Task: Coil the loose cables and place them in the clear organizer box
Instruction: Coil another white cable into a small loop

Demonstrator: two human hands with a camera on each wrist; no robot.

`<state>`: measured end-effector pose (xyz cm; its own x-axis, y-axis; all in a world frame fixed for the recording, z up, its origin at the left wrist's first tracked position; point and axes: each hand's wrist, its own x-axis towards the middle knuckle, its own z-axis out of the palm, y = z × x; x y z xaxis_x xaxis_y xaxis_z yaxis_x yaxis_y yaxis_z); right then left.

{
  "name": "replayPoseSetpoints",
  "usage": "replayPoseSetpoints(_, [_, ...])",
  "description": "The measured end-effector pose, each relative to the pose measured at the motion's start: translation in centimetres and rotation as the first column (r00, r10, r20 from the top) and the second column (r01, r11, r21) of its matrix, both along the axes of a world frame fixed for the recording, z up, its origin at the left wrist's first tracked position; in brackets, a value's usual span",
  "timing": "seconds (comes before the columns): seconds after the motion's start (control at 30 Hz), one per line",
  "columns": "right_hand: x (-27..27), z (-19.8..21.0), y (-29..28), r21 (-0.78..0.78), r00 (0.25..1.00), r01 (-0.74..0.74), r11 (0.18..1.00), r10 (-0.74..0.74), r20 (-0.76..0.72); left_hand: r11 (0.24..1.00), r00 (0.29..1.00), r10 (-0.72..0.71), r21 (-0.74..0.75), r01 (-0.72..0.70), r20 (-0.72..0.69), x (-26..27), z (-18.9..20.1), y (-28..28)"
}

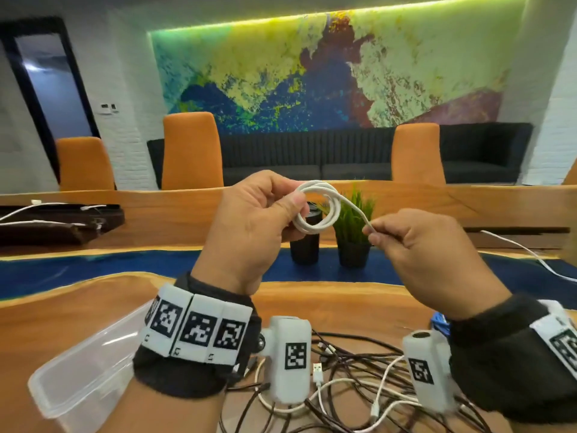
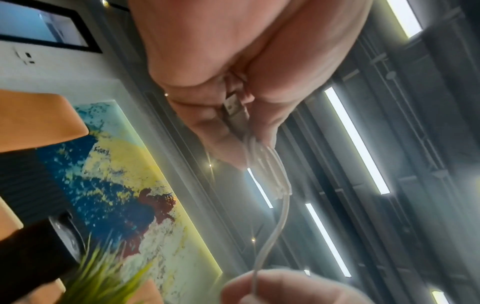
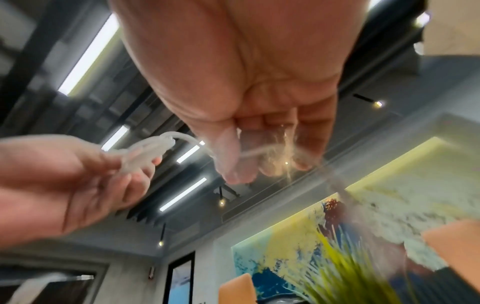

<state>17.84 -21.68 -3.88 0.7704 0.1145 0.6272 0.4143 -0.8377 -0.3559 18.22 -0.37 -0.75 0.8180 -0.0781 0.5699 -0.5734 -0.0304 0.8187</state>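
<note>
My left hand (image 1: pixel 249 214) holds a white cable coil (image 1: pixel 315 210) of a few loops above the table, thumb and fingers pinching its left side. The left wrist view shows the cable's USB plug (image 2: pixel 233 109) tucked in that hand's fingers. My right hand (image 1: pixel 418 245) pinches the free tail of the white cable (image 1: pixel 370 226) just right of the coil; the right wrist view shows the strand (image 3: pixel 255 152) under its thumb. The clear organizer box (image 1: pixel 84 370) lies at the lower left, partly hidden by my left wrist. A tangle of loose brown and white cables (image 1: pixel 349 385) covers the table below my wrists.
A black cylinder (image 1: pixel 304 242) and a small potted grass plant (image 1: pixel 354 232) stand behind the coil. Another white cable (image 1: pixel 530 254) trails off at the right. Cables lie on a dark tray (image 1: pixel 56 220) at the far left. Orange chairs (image 1: pixel 192 151) line the far side.
</note>
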Motion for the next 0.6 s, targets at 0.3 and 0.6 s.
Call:
replayPoseSetpoints(0.3, [0.1,1.0,-0.6,0.667,0.995,-0.095,0.739,0.088,0.045,0.967,0.967,-0.246,-0.089,0.240,-0.062,-0.1,-0.3,-0.9])
replayPoseSetpoints(0.6, [-0.8,1.7,0.2,0.945,0.862,-0.219,0.243,0.503,0.070,0.928,0.934,-0.353,-0.146,0.343,-0.048,-0.2,-0.3,-0.9])
